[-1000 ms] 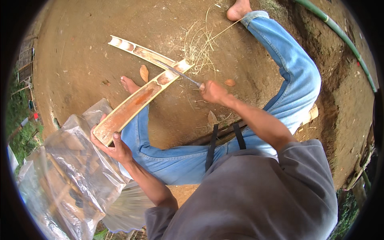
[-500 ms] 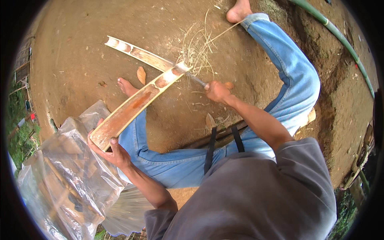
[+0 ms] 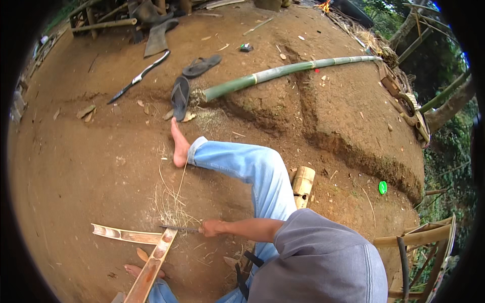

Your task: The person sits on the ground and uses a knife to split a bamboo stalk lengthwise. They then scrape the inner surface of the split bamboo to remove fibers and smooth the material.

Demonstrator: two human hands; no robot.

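My right hand (image 3: 211,228) is wrapped round the handle of a knife. Its dark, narrow blade (image 3: 177,229) lies across the far end of a split bamboo length (image 3: 151,270), whose hollow side faces up. That length slants down to the lower edge of the picture, where its near part is cut off. My left hand is out of the picture. A second split bamboo piece (image 3: 124,235) lies on the ground, its right end meeting the first near the blade. Thin bamboo shavings (image 3: 174,209) are heaped just beyond the blade.
Between my bare feet is brown earth. A long green bamboo pole (image 3: 283,73) lies farther off, beside dark flip-flops (image 3: 180,96) and a long blade (image 3: 136,80). At right are a bamboo section (image 3: 303,182), a green ring-shaped thing (image 3: 382,187) and an earth ledge. A fire (image 3: 325,6) burns far back.
The view has swung up and to the right, so the pole and flip-flops show more fully. My left hand has left the picture. My right hand still holds the knife at the bamboo's far end.
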